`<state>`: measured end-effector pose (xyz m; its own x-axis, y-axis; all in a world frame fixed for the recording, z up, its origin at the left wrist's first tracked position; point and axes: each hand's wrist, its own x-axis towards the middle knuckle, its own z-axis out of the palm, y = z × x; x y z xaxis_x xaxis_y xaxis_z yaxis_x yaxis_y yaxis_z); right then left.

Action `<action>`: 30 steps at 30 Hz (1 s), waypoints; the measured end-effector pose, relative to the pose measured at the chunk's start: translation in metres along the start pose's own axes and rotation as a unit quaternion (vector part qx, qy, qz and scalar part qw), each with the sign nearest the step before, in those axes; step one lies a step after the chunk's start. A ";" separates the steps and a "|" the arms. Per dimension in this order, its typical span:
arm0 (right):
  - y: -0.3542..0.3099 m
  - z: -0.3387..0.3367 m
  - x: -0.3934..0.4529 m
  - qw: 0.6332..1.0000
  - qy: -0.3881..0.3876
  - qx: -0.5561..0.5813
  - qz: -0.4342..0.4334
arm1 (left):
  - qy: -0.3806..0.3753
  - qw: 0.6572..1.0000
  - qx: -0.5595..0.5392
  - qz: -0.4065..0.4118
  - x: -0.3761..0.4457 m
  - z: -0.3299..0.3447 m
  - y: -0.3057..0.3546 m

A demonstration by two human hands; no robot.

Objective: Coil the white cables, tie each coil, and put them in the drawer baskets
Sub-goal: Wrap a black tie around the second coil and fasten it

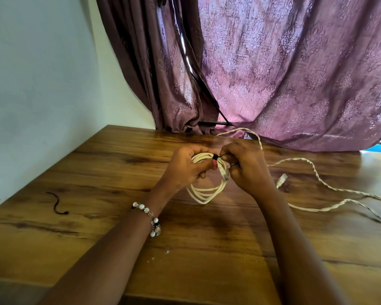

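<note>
A white cable coil [207, 192] of several loops hangs between both hands above the wooden table [97, 172]. My left hand [185, 167] grips the coil's top left, thumb pressed on the loops. My right hand [246, 166] pinches a short black tie [215, 156] wrapped around the coil's top. A clear plug end [224, 175] of the coil hangs just below the tie. A second white cable [312, 170], twisted and loose, trails across the table to the right, its plug [281, 180] lying beside my right wrist.
A dark tie strand [57, 203] lies on the table at the left. A purple patterned curtain [295, 73] hangs behind the table's far edge, and a white wall [42, 84] borders its left side. Small white crumbs [167, 251] lie near my left forearm.
</note>
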<state>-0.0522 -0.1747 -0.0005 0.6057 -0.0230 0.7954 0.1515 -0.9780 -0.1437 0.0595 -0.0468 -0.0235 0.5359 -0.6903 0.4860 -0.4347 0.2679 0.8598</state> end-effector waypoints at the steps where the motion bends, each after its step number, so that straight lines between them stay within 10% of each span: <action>1: -0.001 -0.001 0.000 1.000 0.000 0.002 0.000 | -0.001 1.000 0.000 0.002 0.000 0.000 0.000; 30: -0.002 -0.001 -0.001 0.999 -0.021 -0.021 -0.013 | -0.012 1.000 0.014 -0.016 -0.002 0.000 0.005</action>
<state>-0.0541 -0.1726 0.0000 0.6348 0.0104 0.7726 0.1348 -0.9861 -0.0975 0.0558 -0.0441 -0.0204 0.5315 -0.7147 0.4547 -0.4379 0.2276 0.8697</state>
